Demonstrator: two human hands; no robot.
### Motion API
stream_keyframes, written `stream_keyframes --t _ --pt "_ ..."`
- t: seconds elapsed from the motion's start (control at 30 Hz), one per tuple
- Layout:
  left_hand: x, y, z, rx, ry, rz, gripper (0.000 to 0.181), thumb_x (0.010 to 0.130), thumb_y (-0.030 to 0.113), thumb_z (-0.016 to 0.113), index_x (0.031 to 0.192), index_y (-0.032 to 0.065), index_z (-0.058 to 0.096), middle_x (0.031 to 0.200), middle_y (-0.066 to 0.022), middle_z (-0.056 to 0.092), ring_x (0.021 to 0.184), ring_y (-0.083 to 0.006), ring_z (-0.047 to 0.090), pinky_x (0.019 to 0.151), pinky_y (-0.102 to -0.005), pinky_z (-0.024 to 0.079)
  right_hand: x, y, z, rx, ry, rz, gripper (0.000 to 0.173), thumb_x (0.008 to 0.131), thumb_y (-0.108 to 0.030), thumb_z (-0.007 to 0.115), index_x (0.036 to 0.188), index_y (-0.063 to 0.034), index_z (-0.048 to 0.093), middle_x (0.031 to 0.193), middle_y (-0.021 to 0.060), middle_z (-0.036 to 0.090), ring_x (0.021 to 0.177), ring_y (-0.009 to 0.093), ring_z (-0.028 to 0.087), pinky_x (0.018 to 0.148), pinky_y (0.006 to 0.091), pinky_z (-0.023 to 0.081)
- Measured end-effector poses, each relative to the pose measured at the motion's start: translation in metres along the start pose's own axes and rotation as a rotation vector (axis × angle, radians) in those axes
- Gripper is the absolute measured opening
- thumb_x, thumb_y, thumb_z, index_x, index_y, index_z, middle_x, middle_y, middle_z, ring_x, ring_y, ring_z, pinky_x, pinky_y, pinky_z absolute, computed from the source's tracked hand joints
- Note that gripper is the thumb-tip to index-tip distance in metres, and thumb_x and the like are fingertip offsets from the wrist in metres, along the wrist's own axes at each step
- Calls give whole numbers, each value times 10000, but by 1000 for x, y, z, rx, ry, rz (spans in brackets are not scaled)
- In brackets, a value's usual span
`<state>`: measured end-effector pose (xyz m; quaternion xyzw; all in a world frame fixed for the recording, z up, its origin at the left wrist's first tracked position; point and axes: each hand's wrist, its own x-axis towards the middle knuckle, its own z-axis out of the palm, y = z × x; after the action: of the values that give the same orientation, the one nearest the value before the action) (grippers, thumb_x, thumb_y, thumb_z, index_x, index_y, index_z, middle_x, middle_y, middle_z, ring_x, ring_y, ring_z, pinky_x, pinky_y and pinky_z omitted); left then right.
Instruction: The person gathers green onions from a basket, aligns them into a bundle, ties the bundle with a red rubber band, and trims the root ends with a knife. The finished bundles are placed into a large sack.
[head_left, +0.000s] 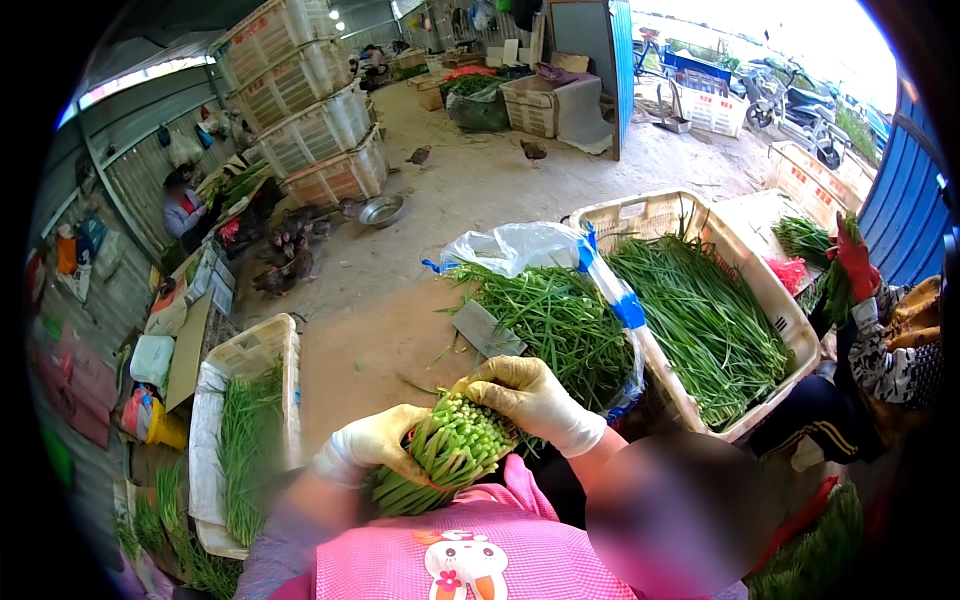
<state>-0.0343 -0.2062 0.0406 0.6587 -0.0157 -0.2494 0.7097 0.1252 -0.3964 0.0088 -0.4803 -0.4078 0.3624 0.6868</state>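
In my left hand (386, 442), in a yellow-palmed work glove, is a thick bundle of green stalks (457, 442). A thin red band circles the bundle, and its pale cut ends face up. My right hand (529, 394), gloved alike, has its fingers and thumb bent onto the far edge of those ends; what the fingertips pinch is hidden. Just beyond lies a flat metal blade (487, 330), resting partly against loose green stalks (555, 322) in a clear plastic bag (510, 246) with blue tape. A brown board (367, 360) spreads out ahead of both hands.
Leafy greens fill a plastic crate (799, 330) at right; a lined crate (291, 390) of greens stands left. At far right, a co-worker's red-gloved hand (855, 259) holds greens. Stacked crates (322, 120), a metal bowl (382, 211) and several chickens (285, 274) occupy the floor beyond.
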Motion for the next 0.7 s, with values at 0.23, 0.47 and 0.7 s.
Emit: stream_keyframes --t 0.23,0.47,0.7 --pt "4 3 2 65 77 -8 708 614 132 891 1243 -15 601 1177 -65 675 1075 -140 593 1005 -319 451 2 -2 -13 108 269 -227 179 963 -42 613 1124 25 655 978 57 697 827 85 623 748 229 521" --pt "-6 24 -4 -11 650 301 629 668 107 840 1243 -2 610 1134 -74 693 1031 -174 646 958 -331 495 10 28 -20 -69 83 -72 826 865 -168 758 1538 -97 284 1449 110 457 1337 204 434 1076 339 385" --pt "33 15 28 142 932 447 827 726 270 871 1389 0 457 1285 -94 600 1201 -205 552 1054 -347 414 12 24 27 -438 36 -148 1266 667 -433 894 1545 3 93 1502 208 366 1419 315 347 1169 370 288"
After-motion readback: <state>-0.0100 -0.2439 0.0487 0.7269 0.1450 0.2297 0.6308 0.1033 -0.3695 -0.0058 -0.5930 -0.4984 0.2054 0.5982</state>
